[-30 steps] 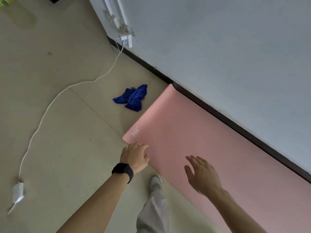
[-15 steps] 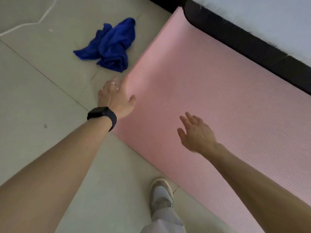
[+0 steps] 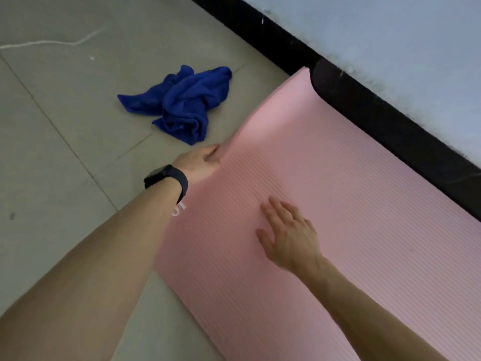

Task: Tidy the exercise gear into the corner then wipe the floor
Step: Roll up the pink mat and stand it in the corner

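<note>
Head view — pink mat (image 3: 338, 204) on tiled floor (image 3: 65, 152), along black skirting (image 3: 390, 121).

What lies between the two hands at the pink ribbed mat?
Head view: only bare pink ribbed mat between the left hand gripping its edge and the flat right hand.

The mat (image 3: 338, 204) looks like pink foam, matt, its face finely ribbed in close parallel lines; at ten o'clock from it the cloth (image 3: 182, 105) is deep blue, soft, plush and crumpled; the floor (image 3: 65, 126) is pale tile, smooth with a dull sheen; at two o'clock the skirting (image 3: 390, 121) is black and matt under a pale painted wall (image 3: 390, 35); the wristband (image 3: 169, 178) is black, smooth, faintly glossy.
</note>
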Demonstrator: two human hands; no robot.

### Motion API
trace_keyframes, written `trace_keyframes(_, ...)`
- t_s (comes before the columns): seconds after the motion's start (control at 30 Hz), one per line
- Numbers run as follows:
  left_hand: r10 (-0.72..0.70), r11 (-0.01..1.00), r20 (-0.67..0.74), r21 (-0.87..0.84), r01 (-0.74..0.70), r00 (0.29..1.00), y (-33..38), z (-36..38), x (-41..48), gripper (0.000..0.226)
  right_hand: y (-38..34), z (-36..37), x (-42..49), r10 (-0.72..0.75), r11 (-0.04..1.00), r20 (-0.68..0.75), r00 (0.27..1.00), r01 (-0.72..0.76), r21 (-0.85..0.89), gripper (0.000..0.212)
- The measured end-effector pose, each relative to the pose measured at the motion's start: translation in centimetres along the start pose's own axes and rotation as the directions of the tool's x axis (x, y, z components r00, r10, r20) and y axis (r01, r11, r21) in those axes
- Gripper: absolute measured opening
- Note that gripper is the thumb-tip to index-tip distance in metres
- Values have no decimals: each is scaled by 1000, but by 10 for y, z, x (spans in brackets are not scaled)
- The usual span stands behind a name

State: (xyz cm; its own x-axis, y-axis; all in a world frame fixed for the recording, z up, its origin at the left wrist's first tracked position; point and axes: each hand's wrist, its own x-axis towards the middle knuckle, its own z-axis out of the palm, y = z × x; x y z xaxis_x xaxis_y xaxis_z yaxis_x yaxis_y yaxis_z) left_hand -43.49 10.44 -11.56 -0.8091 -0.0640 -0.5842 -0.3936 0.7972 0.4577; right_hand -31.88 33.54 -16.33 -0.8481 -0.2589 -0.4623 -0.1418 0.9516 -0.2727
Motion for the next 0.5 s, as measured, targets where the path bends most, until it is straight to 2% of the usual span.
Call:
trace_keyframes(0.07, -22, 1000, -99, 18, 24, 995, -4, 10, 2, 47, -3, -19, 9, 28, 998, 57, 998, -31, 50, 65)
trace_keyframes(0.13, -38, 995, -275, 81, 62, 961, -6, 24, 1, 33, -8, -42, 18, 69, 985, 91, 993, -82, 153, 63)
trace_keyframes(0.17, -33, 993, -368, 89, 71, 929, -6, 31, 0, 31, -13, -54, 21, 94, 958, 60, 994, -107, 265, 60)
trace_keyframes(0.27, 2, 985, -585, 139, 98, 811, -2, 55, -7, 29, -37, -80, 32, 200, 785, -101, 974, -98, 611, 51)
trace_keyframes(0.33, 23, 982, -642, 159, 104, 766, 3, 65, -12, 26, -56, -89, 47, 239, 730, -116, 964, -100, 676, 50)
trace_keyframes(0.4, 41, 981, -667, 168, 97, 744, 3, 68, -15, 20, -70, -89, 70, 293, 680, -70, 953, -156, 716, 46)
trace_keyframes(0.5, 101, 980, -697, 194, 51, 710, -2, 74, -20, 11, -79, -86, 105, 417, 480, 43, 908, -261, 838, 49)
